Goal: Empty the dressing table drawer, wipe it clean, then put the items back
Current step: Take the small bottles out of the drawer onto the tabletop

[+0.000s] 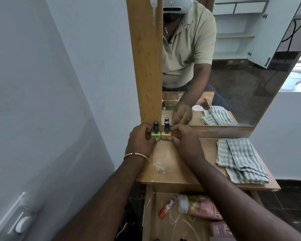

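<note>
Green and yellow glass mark the two small nail-polish bottles standing upright, side by side and touching, at the back left corner of the light wooden dressing table top (174,164), just in front of the mirror's wooden frame (146,58). The left hand (141,138), a gold bangle (135,156) at its wrist, curls its fingers and thumb round the square green nail-polish bottle with a tall black cap (33,132); the right hand (182,136) pinches the matching yellow nail-polish bottle with a black cap (166,133) between thumb and fingertips. A folded grey-and-white checked cloth (240,159) lies on the right part of the table top, well apart from the bottles. Below the front edge the wooden drawer (149,214) stands pulled open, holding a pink tube with a white cap (195,206), a small red-capped item (164,212) and a brown tube (219,228). The mirror (233,75) reflects the bottles, the cloth and the person's beige shirt.
</note>
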`<state>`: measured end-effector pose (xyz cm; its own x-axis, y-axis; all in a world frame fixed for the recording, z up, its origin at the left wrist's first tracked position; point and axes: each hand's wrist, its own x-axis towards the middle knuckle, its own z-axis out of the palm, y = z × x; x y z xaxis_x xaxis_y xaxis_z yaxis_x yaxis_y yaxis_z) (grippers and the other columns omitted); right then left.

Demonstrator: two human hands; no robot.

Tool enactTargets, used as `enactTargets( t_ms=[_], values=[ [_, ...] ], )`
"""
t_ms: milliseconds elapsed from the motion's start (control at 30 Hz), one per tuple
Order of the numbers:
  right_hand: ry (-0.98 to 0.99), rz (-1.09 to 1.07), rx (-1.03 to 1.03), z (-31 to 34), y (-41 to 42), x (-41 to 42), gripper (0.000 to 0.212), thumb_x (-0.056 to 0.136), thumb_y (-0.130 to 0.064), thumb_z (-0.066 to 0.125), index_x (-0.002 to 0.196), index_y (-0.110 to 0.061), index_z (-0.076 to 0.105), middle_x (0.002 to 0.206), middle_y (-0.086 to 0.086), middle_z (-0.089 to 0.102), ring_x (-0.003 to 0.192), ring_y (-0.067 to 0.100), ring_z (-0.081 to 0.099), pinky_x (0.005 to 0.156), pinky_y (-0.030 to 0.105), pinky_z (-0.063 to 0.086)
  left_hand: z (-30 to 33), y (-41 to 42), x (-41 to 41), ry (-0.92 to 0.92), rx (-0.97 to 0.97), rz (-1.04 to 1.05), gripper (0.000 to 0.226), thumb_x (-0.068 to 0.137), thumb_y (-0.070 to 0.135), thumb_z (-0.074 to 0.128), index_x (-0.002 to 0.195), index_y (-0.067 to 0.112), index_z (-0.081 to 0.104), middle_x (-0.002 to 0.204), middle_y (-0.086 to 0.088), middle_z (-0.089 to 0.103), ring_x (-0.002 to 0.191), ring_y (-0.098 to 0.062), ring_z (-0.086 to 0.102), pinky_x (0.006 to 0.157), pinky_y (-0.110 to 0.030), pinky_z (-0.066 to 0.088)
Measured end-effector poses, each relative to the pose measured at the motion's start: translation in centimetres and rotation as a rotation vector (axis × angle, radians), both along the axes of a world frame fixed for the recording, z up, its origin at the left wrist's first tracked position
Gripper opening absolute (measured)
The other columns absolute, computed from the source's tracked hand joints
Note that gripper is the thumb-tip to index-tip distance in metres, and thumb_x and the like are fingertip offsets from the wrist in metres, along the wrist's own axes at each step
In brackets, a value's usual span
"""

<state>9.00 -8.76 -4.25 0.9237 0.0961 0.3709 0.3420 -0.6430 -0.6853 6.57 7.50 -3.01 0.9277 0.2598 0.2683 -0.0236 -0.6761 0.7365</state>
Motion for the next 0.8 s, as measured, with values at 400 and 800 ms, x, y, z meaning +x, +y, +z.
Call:
enactTargets(
  t_ms=[400,800],
  values=[
    [0.025,0.042,-0.019,4.6,-1.9,-8.6,0.035,0.08,-0.004,0.076,0.109,-0.018,0.066,0.108,-0.001,0.063,0.085,0.011,0.06,0.077,0.03,0.051,3.8,-0.8,-9.4,0.024,0.117,-0.05,0.045,0.08,0.025,0.079,0.12,0.024,0.059,0.127,0.0,0.057,0.114,-0.021,0.056,0.094,-0.032,0.048],
    [0.413,0.244,-0.339,1.7,-1.3,-21.2,0.007,0.085,-0.034,0.073,0.089,-0.029,0.07,0.088,-0.009,0.069,0.081,0.011,0.065,0.075,0.035,0.058,1.0,-1.5,-21.4,0.144,0.177,-0.097,0.025,0.084,0.029,0.072,0.108,0.022,0.065,0.112,0.002,0.062,0.102,-0.017,0.06,0.085,-0.028,0.047]
  ],
)
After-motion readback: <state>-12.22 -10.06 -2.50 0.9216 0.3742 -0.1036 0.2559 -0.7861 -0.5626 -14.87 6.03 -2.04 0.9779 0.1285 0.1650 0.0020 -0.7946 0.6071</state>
